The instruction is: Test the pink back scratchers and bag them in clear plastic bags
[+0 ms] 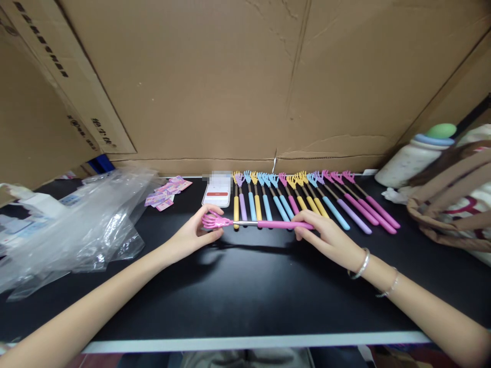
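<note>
The pink back scratcher (pixel 258 223) lies level and crosswise above the black table, its telescopic metal shaft pulled out. Its claw-shaped pink head points left, pinched in the left hand (pixel 194 236); its long pink handle sits at the right, gripped by the right hand (pixel 329 239). It crosses just in front of the row's handle ends.

Pink back scratcher (pixel 258 223): glossy plastic claw and grip, showing a shiny metal shaft. Table (pixel 245 286): appearing matt black, smooth. Bags (pixel 88 225): clear crinkled plastic film, glinting. Backing wall (pixel 245 76): creased brown cardboard, looking dull. Bracelets (pixel 362 264): gleaming metal.
</note>
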{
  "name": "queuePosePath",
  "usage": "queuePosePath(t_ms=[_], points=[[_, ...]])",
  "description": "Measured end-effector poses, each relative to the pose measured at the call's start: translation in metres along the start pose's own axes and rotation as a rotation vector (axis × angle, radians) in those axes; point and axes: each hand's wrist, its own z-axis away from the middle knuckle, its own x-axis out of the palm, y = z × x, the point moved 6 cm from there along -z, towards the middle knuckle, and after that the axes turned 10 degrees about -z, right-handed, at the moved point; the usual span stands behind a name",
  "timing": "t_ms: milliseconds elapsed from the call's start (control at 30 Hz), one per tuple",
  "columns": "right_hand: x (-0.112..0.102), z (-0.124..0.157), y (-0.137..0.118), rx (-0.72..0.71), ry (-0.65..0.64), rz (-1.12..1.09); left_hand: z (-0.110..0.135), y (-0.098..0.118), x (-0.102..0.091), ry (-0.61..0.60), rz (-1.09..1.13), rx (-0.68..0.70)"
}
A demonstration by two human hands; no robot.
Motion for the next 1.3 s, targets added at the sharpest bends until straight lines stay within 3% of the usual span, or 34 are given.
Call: queuePosePath(t_ms=[233,1300], points=[[0.0006,0.0005,0.0024,-0.006,-0.007,0.007,0.0011,0.0036,-0.0012,0.023,-0.064,0.043],[-0.0003,0.0011,0.0004,-0.008,-0.016,0.05,0.0021,0.0025,0.0025,-0.038,0.026,0.027]])
